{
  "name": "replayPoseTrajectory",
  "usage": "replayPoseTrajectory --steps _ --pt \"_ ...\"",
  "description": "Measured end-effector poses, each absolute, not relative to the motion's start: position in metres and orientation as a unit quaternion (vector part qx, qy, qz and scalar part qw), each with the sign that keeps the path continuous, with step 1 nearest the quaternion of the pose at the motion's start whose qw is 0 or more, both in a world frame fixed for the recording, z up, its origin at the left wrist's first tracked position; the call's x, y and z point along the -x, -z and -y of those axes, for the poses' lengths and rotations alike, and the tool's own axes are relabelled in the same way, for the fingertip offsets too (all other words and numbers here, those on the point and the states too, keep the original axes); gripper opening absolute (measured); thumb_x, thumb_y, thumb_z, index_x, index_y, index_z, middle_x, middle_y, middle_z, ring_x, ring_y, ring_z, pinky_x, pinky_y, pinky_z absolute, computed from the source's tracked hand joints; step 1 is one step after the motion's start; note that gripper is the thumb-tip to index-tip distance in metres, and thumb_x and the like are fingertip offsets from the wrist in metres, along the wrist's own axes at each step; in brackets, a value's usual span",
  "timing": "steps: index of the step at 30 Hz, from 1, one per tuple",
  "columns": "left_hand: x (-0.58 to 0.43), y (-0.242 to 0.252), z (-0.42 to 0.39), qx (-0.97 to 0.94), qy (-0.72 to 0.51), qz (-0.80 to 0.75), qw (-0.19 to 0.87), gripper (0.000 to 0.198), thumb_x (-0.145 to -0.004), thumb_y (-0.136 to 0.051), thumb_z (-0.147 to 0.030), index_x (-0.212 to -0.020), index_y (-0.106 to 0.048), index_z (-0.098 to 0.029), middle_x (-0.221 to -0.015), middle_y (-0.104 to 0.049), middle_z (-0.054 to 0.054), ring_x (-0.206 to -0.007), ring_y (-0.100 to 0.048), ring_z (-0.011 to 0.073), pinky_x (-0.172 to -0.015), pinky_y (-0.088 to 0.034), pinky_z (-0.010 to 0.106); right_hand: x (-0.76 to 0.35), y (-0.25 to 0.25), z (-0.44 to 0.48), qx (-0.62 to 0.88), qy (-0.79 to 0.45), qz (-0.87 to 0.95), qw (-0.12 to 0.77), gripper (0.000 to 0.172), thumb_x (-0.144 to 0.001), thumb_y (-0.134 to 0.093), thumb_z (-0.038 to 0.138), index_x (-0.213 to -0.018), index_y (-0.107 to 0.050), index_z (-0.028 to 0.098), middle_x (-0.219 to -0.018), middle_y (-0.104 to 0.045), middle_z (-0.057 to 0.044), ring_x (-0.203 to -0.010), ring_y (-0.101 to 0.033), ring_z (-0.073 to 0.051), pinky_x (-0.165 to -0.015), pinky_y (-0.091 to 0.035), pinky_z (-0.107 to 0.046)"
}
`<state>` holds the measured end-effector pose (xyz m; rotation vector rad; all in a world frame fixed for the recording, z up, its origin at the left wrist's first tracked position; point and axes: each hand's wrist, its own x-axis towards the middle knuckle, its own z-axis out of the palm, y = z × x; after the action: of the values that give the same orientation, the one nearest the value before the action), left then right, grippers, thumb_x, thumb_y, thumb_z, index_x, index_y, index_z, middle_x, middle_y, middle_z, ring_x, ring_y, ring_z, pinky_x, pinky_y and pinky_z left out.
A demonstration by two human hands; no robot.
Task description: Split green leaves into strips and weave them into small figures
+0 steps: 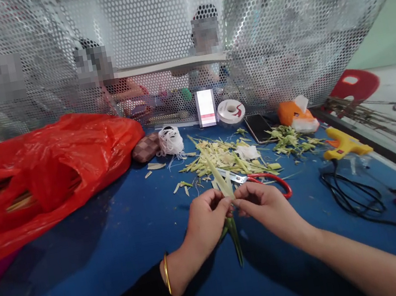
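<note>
Hands meet over blue table [123, 243]: left hand [205, 220] and right hand [266, 207] both pinch one narrow green leaf strip [232, 223]; red-handled scissors [260, 178] just behind.

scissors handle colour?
Red. The scissors lie on the blue table just beyond the right hand; head view.

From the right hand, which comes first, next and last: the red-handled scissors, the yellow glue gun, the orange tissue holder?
Measured from the right hand in the head view:
1. Red-handled scissors: just behind the hand, on the blue table.
2. Yellow glue gun: farther off to the right, beside the black cable.
3. Orange tissue holder: farthest, back right near the perforated screen.
</note>
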<state>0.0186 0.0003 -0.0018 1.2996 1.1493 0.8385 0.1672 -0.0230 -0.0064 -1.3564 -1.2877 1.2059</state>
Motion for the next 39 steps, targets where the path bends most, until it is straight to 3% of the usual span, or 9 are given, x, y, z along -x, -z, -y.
replayPoseTrajectory --steps 5,14,25,33,39 --pt "-0.018 0.003 -0.001 -0.565 -0.336 -0.488 0.574 0.016 -0.078 -0.058 -0.030 -0.069 -0.057 -0.017 -0.061 -0.057 -0.001 -0.057 -0.054 0.0124 -0.057 -0.042 0.025 -0.169 0.003 0.021 0.534 -0.544 0.470 0.445 0.021 -0.068 -0.072 0.035 -0.069 -0.061 0.018 -0.059 -0.060 0.002 -0.053 -0.056 -0.011 -0.053 -0.047 -0.025" --pt "-0.020 -0.003 0.000 -0.514 -0.316 -0.486 0.633 0.017 -0.080 -0.058 -0.029 -0.070 -0.054 -0.016 -0.061 -0.058 -0.001 -0.056 -0.054 0.0107 -0.056 -0.043 0.023 -0.169 -0.001 0.021 0.540 -0.577 0.431 0.436 0.025 -0.069 -0.073 0.039 -0.068 -0.061 0.016 -0.056 -0.059 0.003 -0.050 -0.053 -0.009 -0.053 -0.045 -0.023" --pt "-0.019 0.006 0.001 -0.567 -0.309 -0.427 0.633 0.018 -0.086 -0.053 -0.031 -0.074 -0.055 -0.017 -0.067 -0.059 -0.001 -0.061 -0.056 0.0116 -0.058 -0.043 0.024 -0.171 0.000 0.023 0.503 -0.652 0.379 0.423 0.031 -0.066 -0.076 0.042 -0.066 -0.059 0.016 -0.059 -0.060 0.002 -0.049 -0.053 -0.008 -0.050 -0.042 -0.022" --pt "-0.018 0.007 0.000 -0.570 -0.295 -0.407 0.650 0.016 -0.086 -0.052 -0.030 -0.075 -0.052 -0.018 -0.070 -0.061 0.001 -0.065 -0.058 0.0143 -0.064 -0.046 0.028 -0.177 0.002 0.021 0.459 -0.743 0.290 0.392 0.025 -0.064 -0.078 0.033 -0.066 -0.062 0.014 -0.057 -0.059 0.001 -0.046 -0.051 -0.006 -0.045 -0.039 -0.018" --pt "-0.018 0.004 -0.001 -0.591 -0.302 -0.399 0.633 0.015 -0.087 -0.051 -0.029 -0.077 -0.055 -0.017 -0.070 -0.059 0.000 -0.065 -0.056 0.0133 -0.062 -0.045 0.026 -0.176 -0.002 0.022 0.464 -0.718 0.322 0.407 0.026 -0.068 -0.076 0.036 -0.067 -0.060 0.015 -0.056 -0.055 0.004 -0.046 -0.050 -0.006 -0.045 -0.040 -0.019"
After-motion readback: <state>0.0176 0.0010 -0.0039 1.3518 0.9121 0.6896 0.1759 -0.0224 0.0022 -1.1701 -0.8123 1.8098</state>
